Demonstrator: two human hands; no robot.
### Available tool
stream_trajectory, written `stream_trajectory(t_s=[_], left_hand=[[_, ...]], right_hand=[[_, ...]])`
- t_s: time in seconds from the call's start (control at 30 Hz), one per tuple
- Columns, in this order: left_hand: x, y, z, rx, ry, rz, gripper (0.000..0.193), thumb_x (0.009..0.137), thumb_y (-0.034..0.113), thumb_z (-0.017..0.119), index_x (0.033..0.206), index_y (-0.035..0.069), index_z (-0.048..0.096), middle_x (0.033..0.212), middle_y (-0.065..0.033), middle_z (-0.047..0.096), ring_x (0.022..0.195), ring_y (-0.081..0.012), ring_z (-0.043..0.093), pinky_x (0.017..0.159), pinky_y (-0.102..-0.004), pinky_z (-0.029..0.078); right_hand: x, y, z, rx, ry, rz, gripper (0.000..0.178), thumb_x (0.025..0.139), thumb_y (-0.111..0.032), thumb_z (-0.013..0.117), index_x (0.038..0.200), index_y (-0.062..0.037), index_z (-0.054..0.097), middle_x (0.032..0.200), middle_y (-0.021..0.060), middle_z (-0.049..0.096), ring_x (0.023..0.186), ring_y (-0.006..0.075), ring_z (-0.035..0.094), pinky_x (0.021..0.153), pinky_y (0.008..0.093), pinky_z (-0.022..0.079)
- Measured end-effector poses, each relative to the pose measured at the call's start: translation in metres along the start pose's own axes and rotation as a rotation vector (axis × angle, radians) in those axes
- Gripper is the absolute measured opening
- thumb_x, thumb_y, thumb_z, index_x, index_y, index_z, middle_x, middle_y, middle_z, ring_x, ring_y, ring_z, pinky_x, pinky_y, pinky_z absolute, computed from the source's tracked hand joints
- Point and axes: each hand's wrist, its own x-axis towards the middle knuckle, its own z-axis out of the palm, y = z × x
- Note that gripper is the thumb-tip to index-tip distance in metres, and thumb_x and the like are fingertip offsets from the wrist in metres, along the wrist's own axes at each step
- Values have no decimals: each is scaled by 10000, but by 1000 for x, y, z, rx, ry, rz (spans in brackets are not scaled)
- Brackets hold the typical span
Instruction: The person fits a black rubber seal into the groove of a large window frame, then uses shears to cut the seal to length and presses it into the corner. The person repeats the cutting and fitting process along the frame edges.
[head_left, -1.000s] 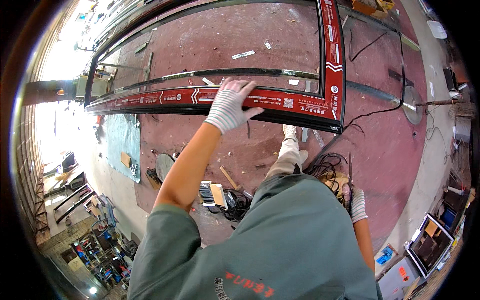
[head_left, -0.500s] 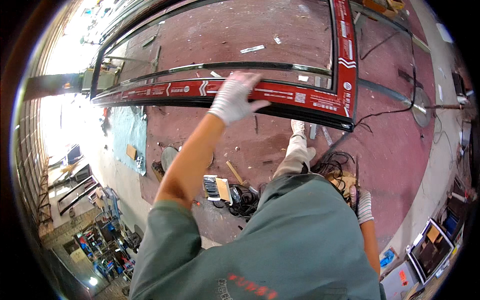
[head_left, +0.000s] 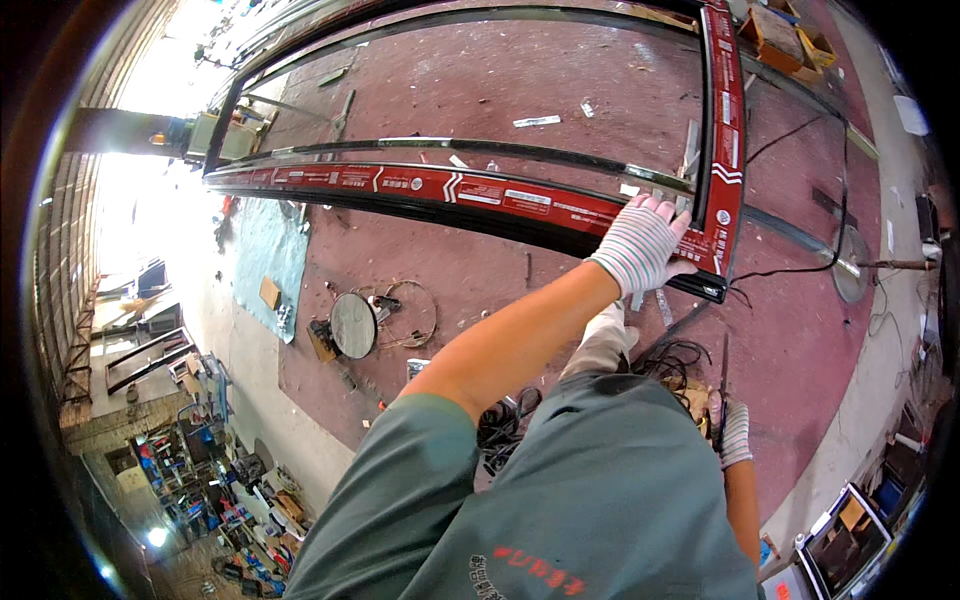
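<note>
A large black window frame [head_left: 395, 182], its face covered with red printed protective film, spans the upper part of the view. My left hand [head_left: 640, 245], in a striped glove, is closed over its near rail close to the right corner. The fingers reach over the inner edge, and the thumb lies on the outer side. Low at my right side, my right hand [head_left: 736, 432], in a similar glove, is closed around a thin, dark, rod-like thing [head_left: 725, 365] that points upward; its kind is unclear.
Dark cables [head_left: 672, 362] lie by my feet on the reddish floor. Left of me are a round disc [head_left: 353, 325] and a light-blue sheet [head_left: 268, 268]. A metal stand with a round base [head_left: 851, 265] is at right. Cluttered tools [head_left: 205, 470] fill the lower left.
My left hand has moved right along the near rail to the corner. The frame appears shifted slightly right and down in view. My right hand keeps hold of the rod-like thing.
</note>
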Motion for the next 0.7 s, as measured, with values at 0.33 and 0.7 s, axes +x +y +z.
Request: stream_trajectory(t_s=[0.33, 0.7], left_hand=[[5, -6, -8, 1, 3, 99, 802, 813, 555, 755, 1359, 0, 564, 1276, -224, 623, 1184, -382, 589, 1047, -479, 449], [24, 23, 2, 19, -3, -38, 995, 704, 590, 830, 1391, -50, 503, 1278, -242, 599, 1236, -413, 534, 1140, -512, 365]], right_hand=[[-5, 59, 42, -11, 299, -185, 410, 1034, -387, 584, 1085, 5, 694, 878, 61, 689, 758, 159, 568, 706, 362, 507], [-12, -2, -4, 577, 296, 166, 437, 996, -428, 654, 1034, 7, 658, 826, 52, 671, 751, 164, 588, 695, 332, 492]])
